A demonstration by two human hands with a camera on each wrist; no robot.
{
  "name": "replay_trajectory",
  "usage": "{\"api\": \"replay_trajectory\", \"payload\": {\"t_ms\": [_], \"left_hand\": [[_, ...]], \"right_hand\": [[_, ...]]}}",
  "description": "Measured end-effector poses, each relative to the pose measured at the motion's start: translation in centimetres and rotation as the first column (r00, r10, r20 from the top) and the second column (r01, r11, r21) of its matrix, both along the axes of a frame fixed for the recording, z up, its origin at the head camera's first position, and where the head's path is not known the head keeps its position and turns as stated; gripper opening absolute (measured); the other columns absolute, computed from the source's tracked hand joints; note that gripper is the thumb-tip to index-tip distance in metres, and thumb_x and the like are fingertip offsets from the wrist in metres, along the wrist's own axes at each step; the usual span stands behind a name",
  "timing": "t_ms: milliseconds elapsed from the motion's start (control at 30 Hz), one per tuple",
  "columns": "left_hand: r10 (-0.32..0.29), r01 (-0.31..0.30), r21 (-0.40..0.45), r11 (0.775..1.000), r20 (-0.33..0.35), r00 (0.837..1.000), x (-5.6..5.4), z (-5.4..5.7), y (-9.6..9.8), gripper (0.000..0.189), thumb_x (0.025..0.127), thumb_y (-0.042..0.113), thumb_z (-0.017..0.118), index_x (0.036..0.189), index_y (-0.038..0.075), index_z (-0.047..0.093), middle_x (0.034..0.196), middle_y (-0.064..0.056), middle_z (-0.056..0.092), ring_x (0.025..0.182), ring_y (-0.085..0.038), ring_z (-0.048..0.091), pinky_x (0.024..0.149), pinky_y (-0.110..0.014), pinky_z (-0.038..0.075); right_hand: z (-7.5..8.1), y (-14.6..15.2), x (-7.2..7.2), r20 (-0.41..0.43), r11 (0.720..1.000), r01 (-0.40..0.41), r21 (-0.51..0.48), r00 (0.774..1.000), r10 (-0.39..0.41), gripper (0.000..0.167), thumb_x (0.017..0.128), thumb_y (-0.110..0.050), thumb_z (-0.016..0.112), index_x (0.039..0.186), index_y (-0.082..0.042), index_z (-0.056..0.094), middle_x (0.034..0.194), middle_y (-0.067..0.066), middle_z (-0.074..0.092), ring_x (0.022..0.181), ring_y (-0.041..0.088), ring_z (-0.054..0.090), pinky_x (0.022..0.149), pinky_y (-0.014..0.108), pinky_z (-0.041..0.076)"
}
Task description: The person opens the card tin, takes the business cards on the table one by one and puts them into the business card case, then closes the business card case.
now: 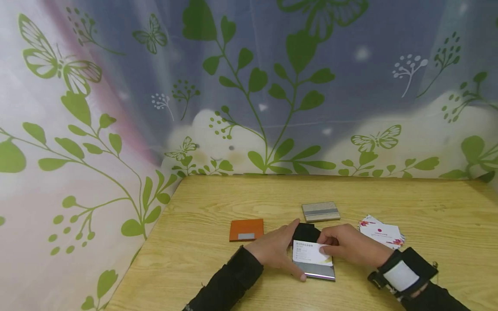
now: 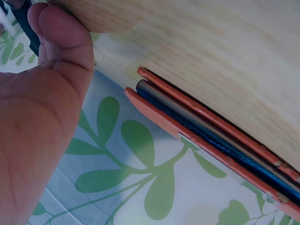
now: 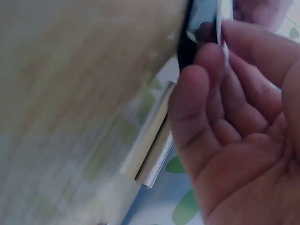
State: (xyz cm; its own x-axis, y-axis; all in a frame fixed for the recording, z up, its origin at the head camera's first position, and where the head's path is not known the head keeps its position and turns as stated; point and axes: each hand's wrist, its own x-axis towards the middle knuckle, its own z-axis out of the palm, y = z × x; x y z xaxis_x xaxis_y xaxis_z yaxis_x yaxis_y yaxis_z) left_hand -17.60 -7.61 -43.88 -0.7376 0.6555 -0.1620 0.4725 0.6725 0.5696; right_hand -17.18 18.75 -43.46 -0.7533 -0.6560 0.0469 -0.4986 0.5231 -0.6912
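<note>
In the head view, a black card holder (image 1: 305, 233) with a silver lower part lies opened out on the table. A white business card (image 1: 307, 252) with printed text lies over its middle. My left hand (image 1: 273, 249) grips the holder from the left, thumb at the bottom edge and fingers at the top. From the right, my right hand (image 1: 352, 244) pinches the card's right edge between thumb and curled fingers. The right wrist view shows those fingers close on the card, beside the holder's dark shiny side (image 3: 188, 51).
An orange card case (image 1: 246, 226) lies left of my left hand. Behind the holder is a beige card case (image 1: 320, 207) with a grey band. A small pile of white and red cards (image 1: 383, 235) lies beyond my right hand. A leaf-patterned curtain (image 1: 249, 129) hangs behind the table.
</note>
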Motion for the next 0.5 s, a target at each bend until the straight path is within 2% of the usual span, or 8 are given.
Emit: {"api": "replay_trajectory", "payload": {"t_ms": [67,267,400,500], "left_hand": [[0.009,-0.009,-0.026,1.0,-0.001,1.0,0.1,0.0,-0.1,0.135,0.07,0.06,0.092,0.168,0.015,0.011,0.166,-0.005,0.032,0.148,-0.016,0.035,0.117,-0.035,0.036],[0.018,-0.018,-0.025,1.0,0.026,0.999,0.2,0.1,-0.2,0.133,0.071,0.059,0.091,0.168,0.018,0.01,0.167,-0.005,0.03,0.151,-0.02,0.033,0.117,-0.039,0.036],[0.027,-0.026,-0.026,0.999,0.035,0.999,0.2,0.1,-0.2,0.134,0.07,0.059,0.092,0.168,0.019,0.01,0.168,-0.004,0.029,0.151,-0.02,0.032,0.117,-0.04,0.036],[0.033,-0.032,-0.033,0.999,0.029,0.999,0.2,0.1,-0.2,0.134,0.069,0.061,0.092,0.168,0.02,0.01,0.168,-0.003,0.029,0.151,-0.019,0.033,0.117,-0.039,0.036]], "right_hand": [[-0.1,-0.2,0.1,0.011,0.999,-0.024,0.022,1.0,0.023,0.006,0.098,-0.022,0.073,0.096,-0.017,0.073,0.081,-0.015,0.061,0.073,0.0,0.053,0.062,0.023,0.047],[0.0,-0.5,0.5,0.049,0.996,-0.063,0.056,0.997,0.06,0.002,0.095,-0.019,0.077,0.097,-0.019,0.075,0.085,-0.015,0.063,0.075,0.001,0.054,0.065,0.024,0.048],[0.4,-0.2,0.6,0.068,0.994,-0.097,0.048,0.993,0.094,0.007,0.099,-0.023,0.073,0.101,-0.021,0.079,0.093,-0.015,0.065,0.08,0.001,0.056,0.067,0.025,0.05],[1.0,0.4,0.4,0.034,0.995,-0.041,0.089,0.999,0.038,0.013,0.102,-0.025,0.068,0.105,-0.019,0.078,0.096,-0.012,0.067,0.082,0.003,0.058,0.069,0.027,0.051]]}}
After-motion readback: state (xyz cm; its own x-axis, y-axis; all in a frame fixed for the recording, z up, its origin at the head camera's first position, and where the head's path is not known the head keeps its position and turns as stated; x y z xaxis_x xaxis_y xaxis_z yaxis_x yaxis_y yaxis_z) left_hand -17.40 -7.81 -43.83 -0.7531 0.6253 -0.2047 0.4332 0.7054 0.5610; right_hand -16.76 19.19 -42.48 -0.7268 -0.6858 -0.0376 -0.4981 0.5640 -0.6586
